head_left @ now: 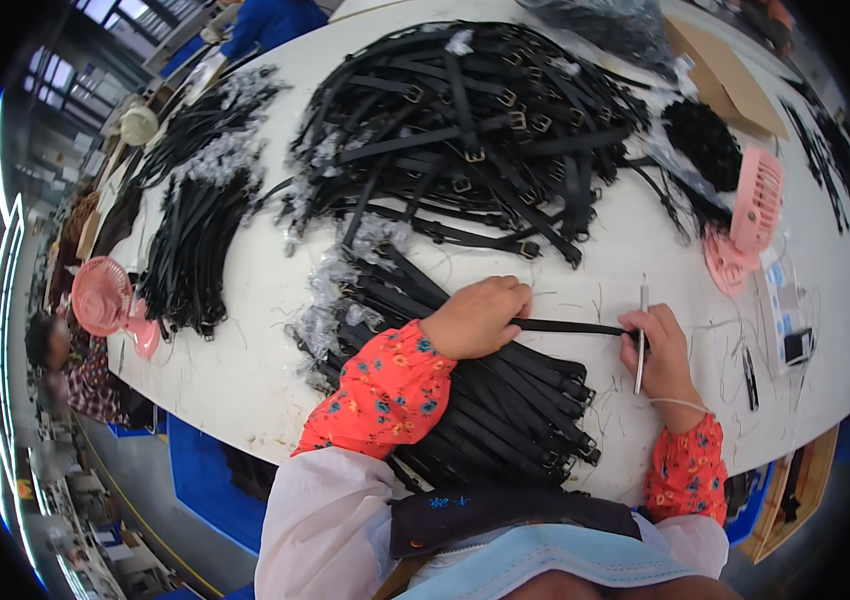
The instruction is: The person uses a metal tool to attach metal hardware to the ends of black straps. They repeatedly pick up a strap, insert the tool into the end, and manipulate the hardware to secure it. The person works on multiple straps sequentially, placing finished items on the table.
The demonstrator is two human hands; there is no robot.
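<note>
My left hand presses down on one black strap that stretches to the right across the white table. My right hand pinches the strap's right end and also holds a thin silver tool upright along its fingers. Both hands rest over a neat stack of black straps lying right in front of me. Red floral sleeves cover both forearms.
A big tangled heap of black straps with metal buckles fills the table's far middle. More strap bundles lie at the left. Pink fans stand at left and right. A cardboard box and small cards sit at right.
</note>
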